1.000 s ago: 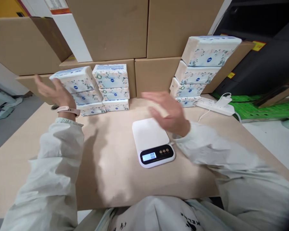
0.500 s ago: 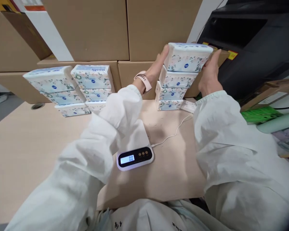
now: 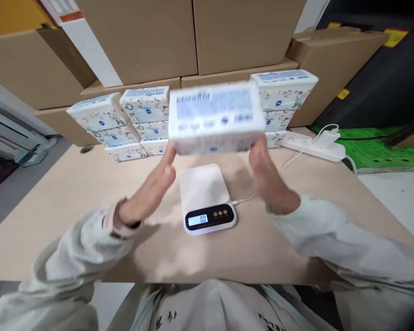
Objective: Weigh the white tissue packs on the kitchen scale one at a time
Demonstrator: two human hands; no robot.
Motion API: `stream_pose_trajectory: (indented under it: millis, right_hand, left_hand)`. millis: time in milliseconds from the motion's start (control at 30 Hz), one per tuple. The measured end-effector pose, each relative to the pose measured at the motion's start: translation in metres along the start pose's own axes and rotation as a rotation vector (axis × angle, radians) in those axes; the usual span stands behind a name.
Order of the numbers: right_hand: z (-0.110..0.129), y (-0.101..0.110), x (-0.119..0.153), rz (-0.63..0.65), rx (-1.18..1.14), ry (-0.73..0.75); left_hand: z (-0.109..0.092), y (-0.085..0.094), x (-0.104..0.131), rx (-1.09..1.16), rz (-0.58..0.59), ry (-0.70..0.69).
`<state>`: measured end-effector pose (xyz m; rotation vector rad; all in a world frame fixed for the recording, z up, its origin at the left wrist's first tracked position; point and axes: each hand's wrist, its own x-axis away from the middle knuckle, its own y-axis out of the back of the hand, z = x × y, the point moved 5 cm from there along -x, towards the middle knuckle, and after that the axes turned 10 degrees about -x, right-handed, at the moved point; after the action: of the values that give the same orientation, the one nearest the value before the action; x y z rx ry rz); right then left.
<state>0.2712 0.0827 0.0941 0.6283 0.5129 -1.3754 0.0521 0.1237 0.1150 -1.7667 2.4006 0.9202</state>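
Between my two hands a tissue pack (image 3: 215, 115), white with blue print on top, is held up in the air above a kitchen scale. My left hand (image 3: 153, 186) grips its left end and my right hand (image 3: 271, 177) its right end. The white scale (image 3: 205, 188) lies on the table with a bare plate, and its lit display reads 0.0. A stack of floral tissue packs (image 3: 279, 101) stands behind the held pack on the right, partly hidden by it. Two more stacks (image 3: 101, 122) stand side by side at the back left.
Cardboard boxes (image 3: 241, 37) line the back of the table (image 3: 55, 207). A white power strip (image 3: 313, 147) lies at the right rear, with a thin cable running to the scale. A round hole (image 3: 86, 149) pierces the tabletop at the left. Green material (image 3: 382, 149) shows beyond the right edge.
Both hands have lifted the top pack off the right-hand stack and brought it left and nearer, over the scale. That stack is one pack lower. My view has shifted too.
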Motion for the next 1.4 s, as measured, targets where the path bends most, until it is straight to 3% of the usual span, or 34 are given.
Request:
stream_pose_trajectory:
  millis: [67,133,200,267,367,567,700,1067,1400]
  right_hand:
    - [-0.005,-0.030,0.040,0.080,-0.057,-0.084]
    - [-0.020,-0.042,0.070,0.098,-0.064,-0.192]
    - [-0.039,-0.045,0.093,0.090,-0.048,-0.312]
    - [-0.053,-0.044,0.109,0.112,-0.036,-0.397]
    - [-0.062,-0.037,0.120,0.088,0.019,-0.433]
    - [-0.052,0.017,0.118,-0.417,0.149,-0.262]
    - [-0.044,0.038,0.115,-0.615,0.131,-0.104]
    - [-0.043,0.032,0.116,-0.557,0.183,-0.089]
    - [-0.049,0.035,0.119,-0.549,0.204,-0.102]
  left_hand:
    - [0.016,0.000,0.065,0.003,-0.026,0.042]
    - [0.030,-0.003,0.118,-0.001,-0.023,0.080]
    - [0.044,-0.007,0.152,-0.008,0.030,0.119]
    - [0.055,-0.010,0.169,0.000,0.085,0.132]
    - [0.068,-0.009,0.175,0.019,0.053,0.120]
    - [0.084,0.017,0.173,0.121,-0.283,0.184]
    - [0.092,0.023,0.173,0.259,-0.334,0.279]
    - [0.092,0.020,0.171,0.282,-0.313,0.297]
    - [0.079,0.025,0.166,0.289,-0.330,0.328]
